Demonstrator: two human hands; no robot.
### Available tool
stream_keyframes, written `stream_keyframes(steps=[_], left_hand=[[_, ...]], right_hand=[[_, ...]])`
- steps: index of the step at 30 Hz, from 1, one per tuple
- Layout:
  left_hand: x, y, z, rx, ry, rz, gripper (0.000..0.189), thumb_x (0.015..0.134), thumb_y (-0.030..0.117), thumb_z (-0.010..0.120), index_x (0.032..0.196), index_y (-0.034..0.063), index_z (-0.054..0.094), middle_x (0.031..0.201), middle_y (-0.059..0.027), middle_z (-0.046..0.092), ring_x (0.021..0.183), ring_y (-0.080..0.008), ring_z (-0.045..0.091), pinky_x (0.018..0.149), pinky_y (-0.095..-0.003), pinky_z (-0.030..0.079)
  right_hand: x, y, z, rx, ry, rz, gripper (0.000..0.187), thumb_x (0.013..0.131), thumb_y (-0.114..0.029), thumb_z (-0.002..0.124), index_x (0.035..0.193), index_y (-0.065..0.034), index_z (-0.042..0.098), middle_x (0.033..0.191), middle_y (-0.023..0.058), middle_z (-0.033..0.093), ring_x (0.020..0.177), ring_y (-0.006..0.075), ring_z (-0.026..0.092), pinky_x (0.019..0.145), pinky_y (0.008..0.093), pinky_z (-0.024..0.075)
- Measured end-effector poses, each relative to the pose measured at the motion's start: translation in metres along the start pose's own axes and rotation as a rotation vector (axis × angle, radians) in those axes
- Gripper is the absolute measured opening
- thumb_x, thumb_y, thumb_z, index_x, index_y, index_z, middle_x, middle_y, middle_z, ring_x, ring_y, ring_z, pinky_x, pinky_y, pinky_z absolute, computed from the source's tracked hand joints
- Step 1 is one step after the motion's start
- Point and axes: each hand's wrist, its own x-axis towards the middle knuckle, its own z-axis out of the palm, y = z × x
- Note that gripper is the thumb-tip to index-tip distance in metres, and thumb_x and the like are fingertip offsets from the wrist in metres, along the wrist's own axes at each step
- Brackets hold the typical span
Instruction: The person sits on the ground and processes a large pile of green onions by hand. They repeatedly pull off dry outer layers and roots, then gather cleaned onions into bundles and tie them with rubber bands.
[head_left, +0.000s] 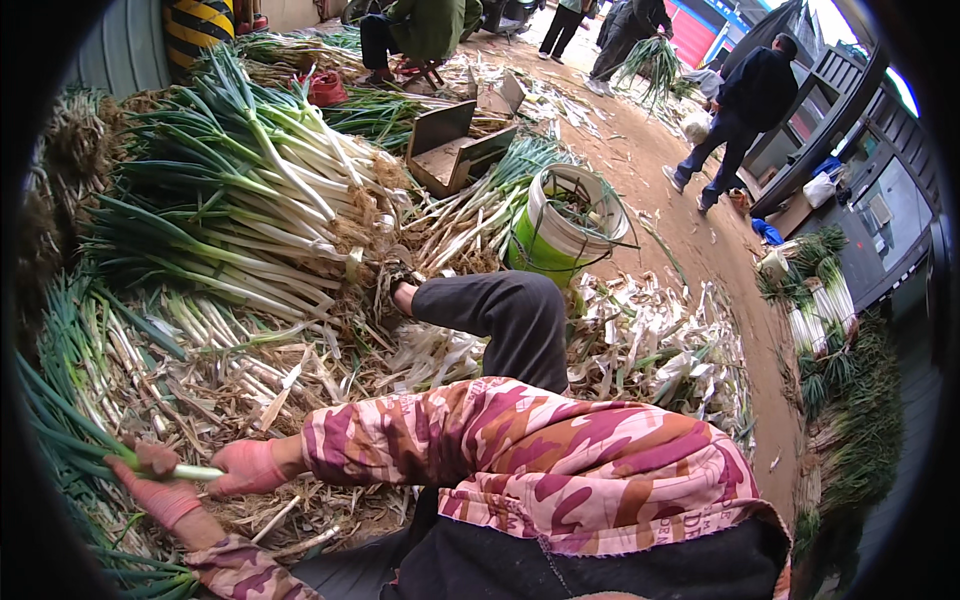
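A green onion stalk (196, 472) with long green leaves lies across my left hand (154, 484), whose fingers are closed round it at the lower left. My right hand (244, 469) is at the white end of the same stalk, fingers bent against it; the fingertips are partly hidden. Both hands wear pinkish coverings. Unsorted thin onions (112, 360) with brown, dry outer leaves lie just beyond the hands. Farther up, a large pile of peeled green onions (247, 195) rests with its roots towards my foot.
A green and white bucket (544, 232) stands beyond my bent knee, near a wooden rack (450, 154). Peeled husks (660, 337) litter the ground. One person (739, 112) is on the path; others are farther off. More onion bundles (821, 307) lie at the right.
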Motion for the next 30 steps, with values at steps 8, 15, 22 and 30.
stream_keyframes(steps=[8, 15, 22, 30], left_hand=[[0.032, 0.105, -0.106, -0.098, 0.235, 0.201, 0.044, 0.105, 0.048, 0.061, 0.12, 0.006, 0.064, 0.066, 0.0076, 0.037, 0.051, -0.0064, 0.031, 0.047, -0.0254, 0.028], [0.017, 0.0, -0.053, 0.19, 0.438, 0.018, 0.043, 0.097, 0.055, 0.069, 0.08, 0.0196, 0.052, 0.06, 0.0068, 0.046, 0.05, -0.0085, 0.041, 0.047, -0.025, 0.034], [0.05, -0.044, -0.116, 0.266, 0.4, -0.227, 0.034, 0.099, 0.049, 0.063, 0.099, 0.0172, 0.053, 0.073, -0.0004, 0.051, 0.065, -0.0194, 0.051, 0.058, -0.0419, 0.045], [0.06, 0.017, -0.122, 0.149, 0.733, -0.012, 0.054, 0.107, 0.059, 0.049, 0.069, 0.0211, 0.04, 0.051, 0.0025, 0.037, 0.04, -0.0164, 0.036, 0.052, -0.0419, 0.046]], right_hand=[[-0.075, 0.119, -0.023, -0.248, -0.266, 0.144, 0.057, 0.102, -0.054, 0.061, 0.115, -0.0002, 0.071, 0.098, 0.0161, 0.074, 0.09, 0.0288, 0.07, 0.081, 0.044, 0.0547], [-0.038, 0.006, -0.019, -0.531, 0.069, 0.138, 0.043, 0.098, -0.049, 0.066, 0.107, -0.0078, 0.072, 0.088, 0.0142, 0.074, 0.079, 0.0332, 0.072, 0.074, 0.0458, 0.0591], [-0.05, 0.019, -0.01, -0.422, 0.038, 0.357, 0.045, 0.092, -0.047, 0.062, 0.108, -0.0069, 0.076, 0.089, 0.016, 0.077, 0.083, 0.0317, 0.075, 0.078, 0.0447, 0.0595], [-0.188, 0.137, -0.065, -0.879, -0.247, 0.581, 0.05, 0.107, -0.045, 0.045, 0.111, -0.0035, 0.073, 0.11, 0.0273, 0.072, 0.105, 0.0437, 0.07, 0.094, 0.0528, 0.0546]])
